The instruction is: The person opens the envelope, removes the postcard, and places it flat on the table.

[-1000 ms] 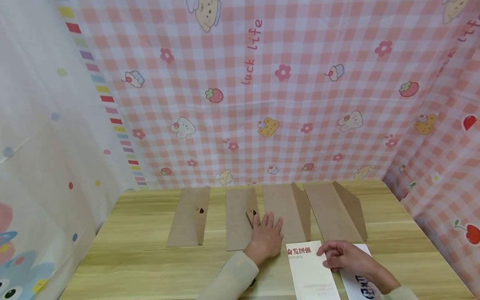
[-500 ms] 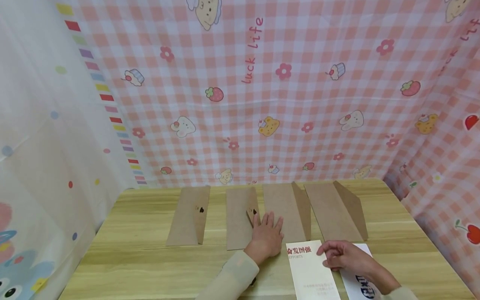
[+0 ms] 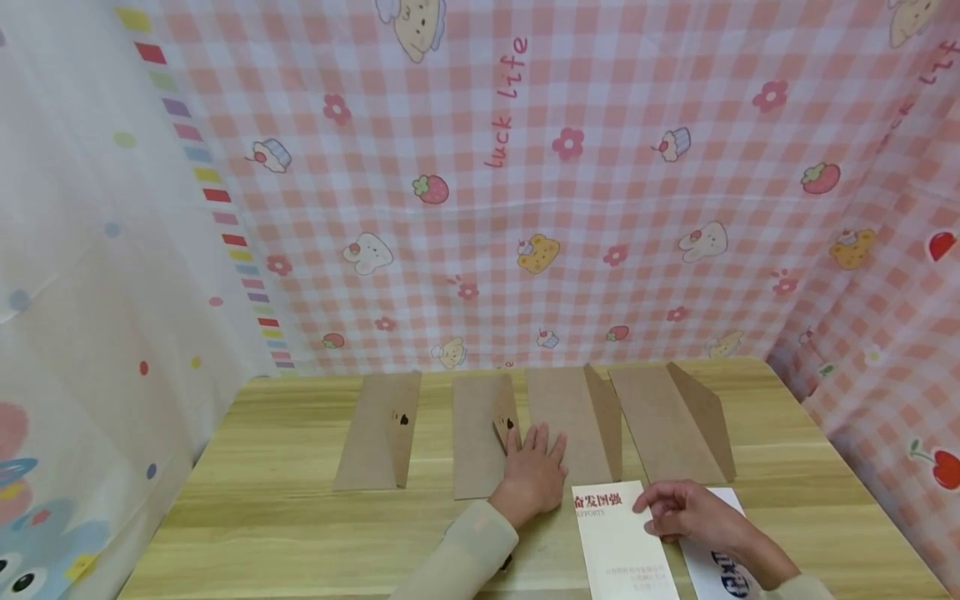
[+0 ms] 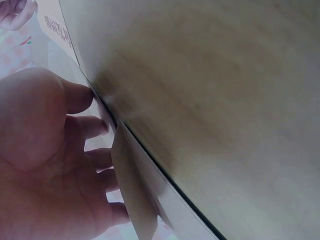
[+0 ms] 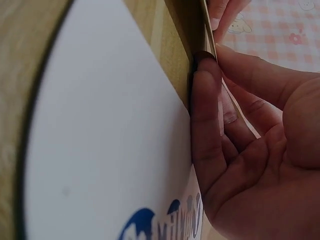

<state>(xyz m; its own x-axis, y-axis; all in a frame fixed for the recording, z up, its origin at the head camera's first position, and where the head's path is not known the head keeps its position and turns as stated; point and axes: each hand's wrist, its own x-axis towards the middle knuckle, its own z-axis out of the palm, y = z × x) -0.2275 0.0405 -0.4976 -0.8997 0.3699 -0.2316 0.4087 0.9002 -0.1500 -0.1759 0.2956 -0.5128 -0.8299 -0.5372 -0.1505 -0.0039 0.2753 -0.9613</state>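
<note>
Several brown kraft envelopes lie side by side on the wooden table in the head view. My left hand (image 3: 531,477) rests with fingers spread over the inner edges of the second envelope (image 3: 474,442) and the third envelope (image 3: 564,417). The second one's flap, with a small black print, stands partly raised by my fingertips; the left wrist view shows this flap (image 4: 131,185) near the fingers. Nearer the front, my right hand (image 3: 693,517) pinches the right edge of a cream card (image 3: 618,542) with red lettering. Beneath that hand lies a white card (image 5: 100,115) with blue print.
To the left lies another envelope (image 3: 367,442), its flap folded over. At the right is an envelope (image 3: 660,425) with its flap spread out. A checked cloth (image 3: 480,208) hangs behind the wooden table (image 3: 247,517). A small dark thing (image 3: 507,563) shows beside the left sleeve.
</note>
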